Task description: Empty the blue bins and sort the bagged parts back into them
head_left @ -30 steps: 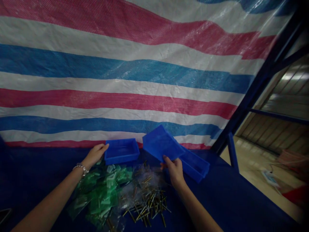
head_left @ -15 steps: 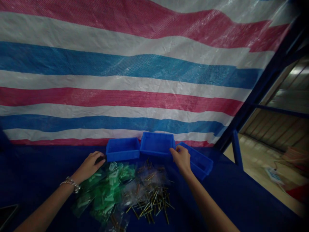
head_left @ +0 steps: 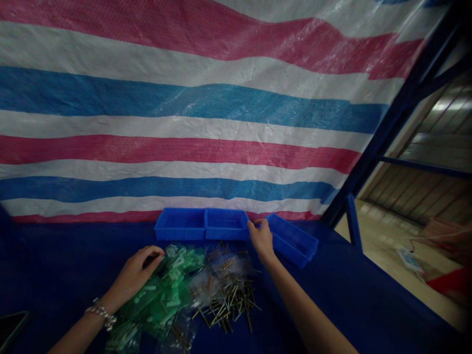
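Sheet (head_left: 184,93), one, woven plastic striped red, white and blue, creased and glossy, hanging as backdrop behind the work. Table (head_left: 368,295), one, dark blue, its far edge along the foot of the sheet. Frame (head_left: 387,132), blue bars, at the right; past it, a ribbed wall (head_left: 398,187) and pale floor (head_left: 376,231), dimly lit. Bins, three, blue, open-topped, at the table's back: left bin (head_left: 180,235) and middle bin (head_left: 226,235) end to end; right bin (head_left: 293,242) slanted, apart from the middle one. Handling note, as judged: middle bin best nudged low and level against its neighbour, end walls flush, front edges in one line, pressure light so the left bin does not skid. Right hand (head_left: 262,241), bent, thumb at the middle bin's right end; grip or mere push, cannot be told. Left hand (head_left: 138,268), loosely curled with a gap inside the fingers, no held item visible, just beside the green packets (head_left: 162,295); best kept from dragging these. Clear packets (head_left: 202,287), several, contents partly unreadable. Bracelet (head_left: 101,312), one, silvery, left wrist. Rods (head_left: 230,305), loose heap, thin, metallic, crossing at all angles near the clear packets.
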`<state>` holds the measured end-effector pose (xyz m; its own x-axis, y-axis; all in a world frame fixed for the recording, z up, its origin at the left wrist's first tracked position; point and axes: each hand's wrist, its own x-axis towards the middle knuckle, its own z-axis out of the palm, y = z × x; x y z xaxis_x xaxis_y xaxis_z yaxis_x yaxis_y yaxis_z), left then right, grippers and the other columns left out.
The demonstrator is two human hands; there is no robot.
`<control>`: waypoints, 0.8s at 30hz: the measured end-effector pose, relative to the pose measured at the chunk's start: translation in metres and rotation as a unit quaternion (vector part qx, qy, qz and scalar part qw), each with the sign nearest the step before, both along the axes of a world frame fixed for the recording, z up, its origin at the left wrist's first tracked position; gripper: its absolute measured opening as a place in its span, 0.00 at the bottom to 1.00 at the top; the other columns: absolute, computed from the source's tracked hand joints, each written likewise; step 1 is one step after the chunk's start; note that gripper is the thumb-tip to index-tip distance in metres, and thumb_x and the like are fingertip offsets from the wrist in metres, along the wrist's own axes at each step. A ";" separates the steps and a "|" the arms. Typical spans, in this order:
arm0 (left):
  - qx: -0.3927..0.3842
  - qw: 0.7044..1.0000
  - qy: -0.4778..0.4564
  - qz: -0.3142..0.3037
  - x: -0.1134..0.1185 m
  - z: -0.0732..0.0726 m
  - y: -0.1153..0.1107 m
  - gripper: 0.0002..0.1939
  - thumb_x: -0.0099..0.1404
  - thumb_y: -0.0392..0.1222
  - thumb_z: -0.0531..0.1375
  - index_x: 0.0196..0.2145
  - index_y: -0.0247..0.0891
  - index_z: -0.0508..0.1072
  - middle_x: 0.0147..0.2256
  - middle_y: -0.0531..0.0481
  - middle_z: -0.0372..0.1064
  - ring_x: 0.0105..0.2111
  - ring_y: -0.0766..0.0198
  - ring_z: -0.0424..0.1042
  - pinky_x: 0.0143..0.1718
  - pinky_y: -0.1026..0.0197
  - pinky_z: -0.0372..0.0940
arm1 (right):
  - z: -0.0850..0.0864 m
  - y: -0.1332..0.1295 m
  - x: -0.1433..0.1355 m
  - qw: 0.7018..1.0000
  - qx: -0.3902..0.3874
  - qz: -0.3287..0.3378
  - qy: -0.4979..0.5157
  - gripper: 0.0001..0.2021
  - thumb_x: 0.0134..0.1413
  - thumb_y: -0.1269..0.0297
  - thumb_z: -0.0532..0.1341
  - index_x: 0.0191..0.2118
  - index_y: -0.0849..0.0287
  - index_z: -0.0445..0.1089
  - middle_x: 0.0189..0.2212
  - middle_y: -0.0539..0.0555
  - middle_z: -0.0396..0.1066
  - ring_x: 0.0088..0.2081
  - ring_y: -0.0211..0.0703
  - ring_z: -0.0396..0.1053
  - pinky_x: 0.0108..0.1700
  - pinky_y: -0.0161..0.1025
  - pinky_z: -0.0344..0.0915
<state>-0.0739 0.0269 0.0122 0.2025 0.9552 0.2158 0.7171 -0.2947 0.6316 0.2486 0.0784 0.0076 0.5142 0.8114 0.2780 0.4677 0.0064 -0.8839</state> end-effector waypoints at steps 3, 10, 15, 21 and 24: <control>-0.002 1.000 -0.011 0.001 0.011 0.004 -0.005 0.11 0.57 0.47 0.51 0.32 0.40 0.68 0.33 0.50 0.70 0.35 0.59 0.69 0.38 0.59 0.62 | -0.002 -0.015 -0.004 1.000 -0.009 0.000 -0.028 0.14 0.46 0.55 0.53 0.37 0.59 0.60 0.15 0.47 0.61 0.21 0.45 0.64 0.24 0.35 0.55; 0.017 0.998 0.021 -0.049 0.028 0.025 0.002 0.10 0.59 0.44 0.50 0.31 0.39 0.68 0.30 0.52 0.69 0.32 0.61 0.69 0.35 0.61 0.62 | 0.001 -0.049 -0.017 0.958 0.074 0.219 -0.169 0.12 0.53 0.57 0.50 0.31 0.60 0.64 0.24 0.50 0.63 0.27 0.39 0.62 0.31 0.34 0.58; 0.116 0.987 0.064 -0.085 0.077 0.048 -0.007 0.07 0.60 0.37 0.49 0.31 0.38 0.67 0.31 0.51 0.66 0.34 0.61 0.67 0.36 0.59 0.61 | 0.013 -0.072 -0.021 0.902 0.083 0.335 -0.258 0.12 0.47 0.57 0.58 0.39 0.55 0.66 0.35 0.53 0.65 0.38 0.44 0.61 0.41 0.42 0.57; 0.123 0.983 0.015 -0.138 0.136 0.036 -0.039 0.11 0.59 0.30 0.49 0.39 0.40 0.64 0.35 0.50 0.64 0.37 0.63 0.66 0.39 0.59 0.63 | 0.017 -0.091 -0.023 0.889 0.050 0.338 -0.306 0.11 0.47 0.64 0.59 0.40 0.53 0.66 0.37 0.53 0.66 0.39 0.47 0.59 0.40 0.46 0.56; 0.148 0.979 0.024 -0.140 0.142 0.022 -0.050 0.15 0.59 0.29 0.49 0.44 0.40 0.61 0.39 0.48 0.62 0.40 0.62 0.65 0.42 0.57 0.63 | 0.012 -0.093 -0.023 0.886 0.060 0.340 -0.309 0.08 0.50 0.68 0.57 0.38 0.55 0.67 0.37 0.54 0.67 0.39 0.47 0.60 0.41 0.47 0.57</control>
